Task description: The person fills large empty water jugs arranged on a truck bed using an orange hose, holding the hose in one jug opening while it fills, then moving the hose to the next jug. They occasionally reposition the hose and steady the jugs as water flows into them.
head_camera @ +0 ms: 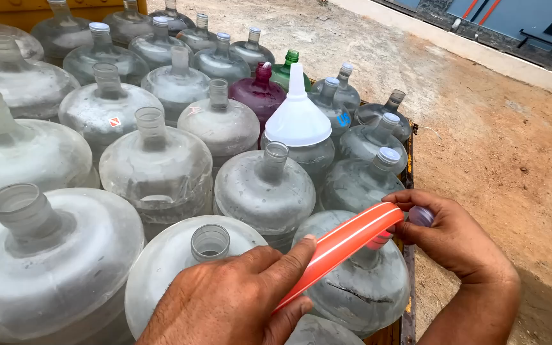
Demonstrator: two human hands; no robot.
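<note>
head view: white funnel [298,115] capping crowded jugs [265,191].

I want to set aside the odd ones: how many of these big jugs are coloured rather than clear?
2. A dark purple jug stands mid-pack, just behind the white funnel; a green jug stands right behind it. Others may be hidden beyond the frame edges.

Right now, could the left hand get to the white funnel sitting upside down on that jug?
Probably not yet. The left hand is pinching the orange hose, and the white funnel stands farther back, behind an open jug. Nothing covers it from above once the hose is released.
</note>
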